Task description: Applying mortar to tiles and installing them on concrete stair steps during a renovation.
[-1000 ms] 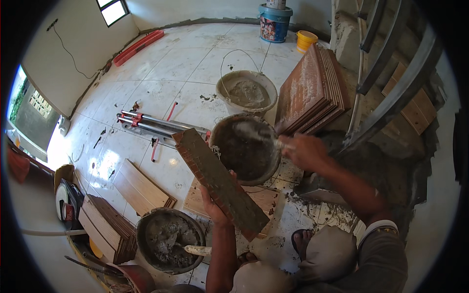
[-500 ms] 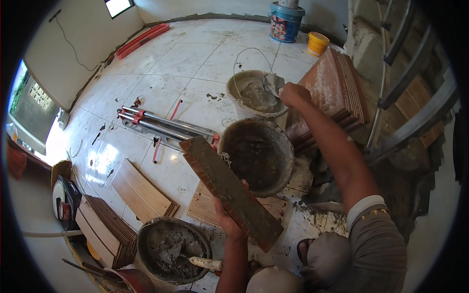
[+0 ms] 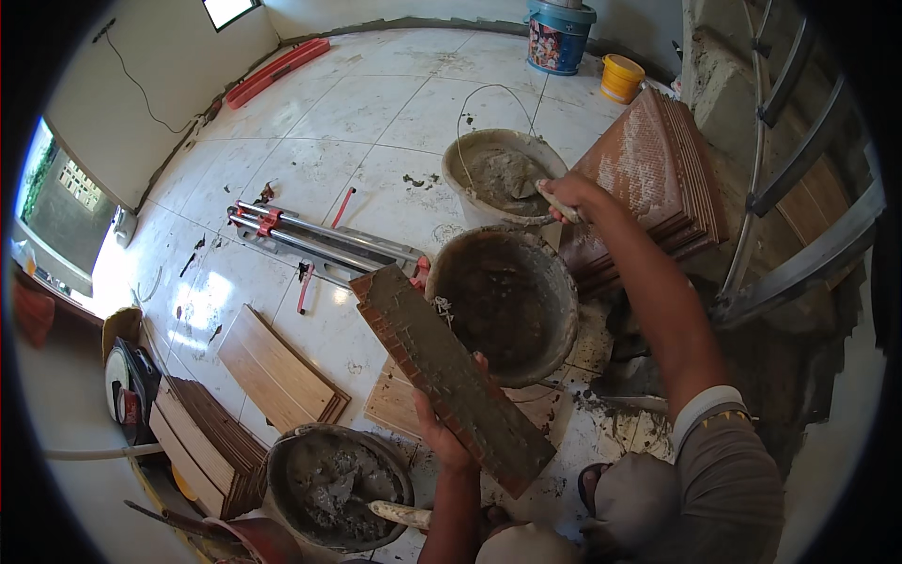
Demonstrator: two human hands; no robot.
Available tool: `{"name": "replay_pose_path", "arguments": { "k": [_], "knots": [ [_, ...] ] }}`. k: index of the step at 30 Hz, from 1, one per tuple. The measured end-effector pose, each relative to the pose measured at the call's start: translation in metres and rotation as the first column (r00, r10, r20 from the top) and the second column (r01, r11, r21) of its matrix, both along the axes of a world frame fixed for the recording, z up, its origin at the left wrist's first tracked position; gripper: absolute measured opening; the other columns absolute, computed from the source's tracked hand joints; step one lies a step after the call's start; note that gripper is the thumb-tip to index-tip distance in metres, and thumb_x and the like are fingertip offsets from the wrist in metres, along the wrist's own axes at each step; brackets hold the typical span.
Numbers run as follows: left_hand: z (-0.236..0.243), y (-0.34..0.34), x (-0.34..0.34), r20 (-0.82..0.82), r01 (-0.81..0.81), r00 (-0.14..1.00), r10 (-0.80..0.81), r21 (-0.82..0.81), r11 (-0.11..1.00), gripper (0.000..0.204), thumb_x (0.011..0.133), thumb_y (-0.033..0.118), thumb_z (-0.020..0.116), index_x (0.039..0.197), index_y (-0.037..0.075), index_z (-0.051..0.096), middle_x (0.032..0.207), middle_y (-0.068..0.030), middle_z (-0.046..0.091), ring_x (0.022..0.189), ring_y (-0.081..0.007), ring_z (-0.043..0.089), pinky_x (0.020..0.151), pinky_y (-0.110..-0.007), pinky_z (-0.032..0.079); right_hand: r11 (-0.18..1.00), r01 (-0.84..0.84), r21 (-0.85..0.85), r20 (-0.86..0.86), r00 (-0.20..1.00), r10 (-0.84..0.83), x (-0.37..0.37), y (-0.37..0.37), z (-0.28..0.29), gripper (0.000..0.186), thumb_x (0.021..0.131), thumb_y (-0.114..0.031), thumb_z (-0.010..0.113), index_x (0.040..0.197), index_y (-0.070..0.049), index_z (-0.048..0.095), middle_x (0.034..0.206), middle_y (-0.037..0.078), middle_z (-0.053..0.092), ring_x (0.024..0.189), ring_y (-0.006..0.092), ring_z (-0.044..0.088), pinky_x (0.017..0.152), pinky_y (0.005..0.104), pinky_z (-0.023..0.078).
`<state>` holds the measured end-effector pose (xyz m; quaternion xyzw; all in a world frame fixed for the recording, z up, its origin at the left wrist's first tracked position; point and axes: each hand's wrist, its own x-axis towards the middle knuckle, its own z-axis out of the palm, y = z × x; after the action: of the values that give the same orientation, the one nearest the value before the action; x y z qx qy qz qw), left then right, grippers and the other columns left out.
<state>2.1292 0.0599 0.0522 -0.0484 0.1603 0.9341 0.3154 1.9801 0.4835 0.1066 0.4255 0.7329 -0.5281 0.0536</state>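
Observation:
In my left hand (image 3: 443, 437) is a narrow reddish-brown tile strip (image 3: 456, 381), tilted, its upper face coated with grey mortar. My fingers wrap round its long edges near the lower middle. My right hand (image 3: 580, 194) is closed round the handle of a trowel (image 3: 561, 203). The trowel's blade rests in the grey mix inside the far bucket (image 3: 453, 179), partly sunk in it. Between the tile and that bucket stands a second bucket (image 3: 569, 329), dark and wet inside. Lower left, a third bucket (image 3: 278, 449) holds lumpy mortar and a tool with a pale handle (image 3: 402, 514).
Brown tiles (image 3: 629, 169) are stacked right of the buckets, beside a metal stair railing (image 3: 808, 249). A tile cutter (image 3: 319, 242) lies on the floor. Wood-look planks (image 3: 277, 367) and another stack (image 3: 193, 446) lie left. Blue (image 3: 556, 42) and yellow (image 3: 620, 79) pails stand far back.
My right hand has turned the trowel and lowered its blade from the bucket's right rim into the mix. The tile remains in my left hand. The whole view has shifted slightly.

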Motion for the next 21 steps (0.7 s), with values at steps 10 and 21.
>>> {"name": "replay_pose_path", "arguments": {
  "k": [10, 21],
  "knots": [
    [0.0, 0.001, -0.001, -0.045, -0.018, 0.999, 0.016, -0.035, 0.999, 0.085, 0.109, 0.071, 0.031, 0.16, 0.004, 0.042, 0.151, -0.025, 0.055, 0.136, -0.0383, 0.057, 0.112, -0.053, 0.048, 0.987, 0.071, -0.143, -0.175, 0.98, -0.096, 0.036, -0.023, 0.008, 0.045, 0.11, -0.042, 0.06, 0.113, 0.003, 0.064, 0.086, 0.011, 0.064, 0.063, 0.0183, 0.059, 0.055, 0.0361, 0.053],
    [0.028, -0.015, 0.006, -0.18, -0.025, 0.983, 0.046, 0.115, 0.993, 0.088, 0.108, 0.072, 0.034, 0.16, 0.002, 0.041, 0.152, -0.0288, 0.053, 0.144, -0.0435, 0.05, 0.12, -0.058, 0.042, 0.941, 0.011, -0.338, -0.304, 0.945, -0.121, 0.114, -0.074, 0.049, 0.044, 0.111, -0.043, 0.058, 0.119, -0.001, 0.063, 0.085, 0.008, 0.065, 0.062, 0.0155, 0.06, 0.053, 0.0318, 0.052]
  ]
}}
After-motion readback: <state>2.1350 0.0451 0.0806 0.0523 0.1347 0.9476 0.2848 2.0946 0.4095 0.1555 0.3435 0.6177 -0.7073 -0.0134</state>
